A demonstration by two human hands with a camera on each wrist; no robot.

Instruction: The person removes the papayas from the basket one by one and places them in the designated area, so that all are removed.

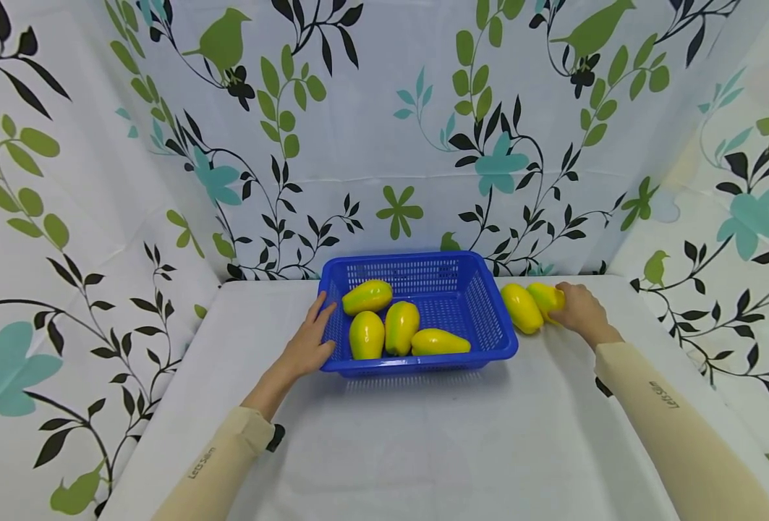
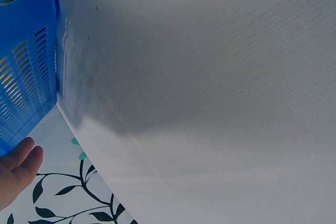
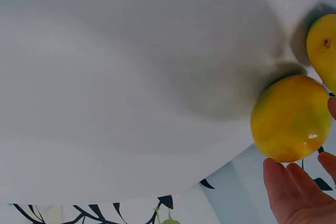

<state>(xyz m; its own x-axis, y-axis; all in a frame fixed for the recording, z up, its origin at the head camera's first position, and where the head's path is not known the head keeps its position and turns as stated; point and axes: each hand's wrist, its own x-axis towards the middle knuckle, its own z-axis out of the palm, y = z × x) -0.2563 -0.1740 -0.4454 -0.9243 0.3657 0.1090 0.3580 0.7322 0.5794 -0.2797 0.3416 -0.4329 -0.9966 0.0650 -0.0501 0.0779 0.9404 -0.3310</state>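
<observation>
A blue plastic basket (image 1: 417,366) with slotted walls stands at the middle of the table, near its back edge. Inside lie several yellow mangoes, one of them a mango (image 1: 367,335) near the front left. My left hand (image 1: 307,344) rests against the basket's left side, fingers fairly straight along the rim; its fingertips touch the outer wall in the left wrist view. Right of the basket, my right hand (image 1: 579,311) holds a mango (image 3: 291,119) between fingers and thumb. Another mango (image 1: 521,308) lies beside it, close to the basket's right wall.
A white cloth covers the table (image 1: 397,449). Behind it and at both sides hangs a white curtain (image 1: 364,130) printed with leaves, birds and flowers. The table's back edge runs just behind the basket.
</observation>
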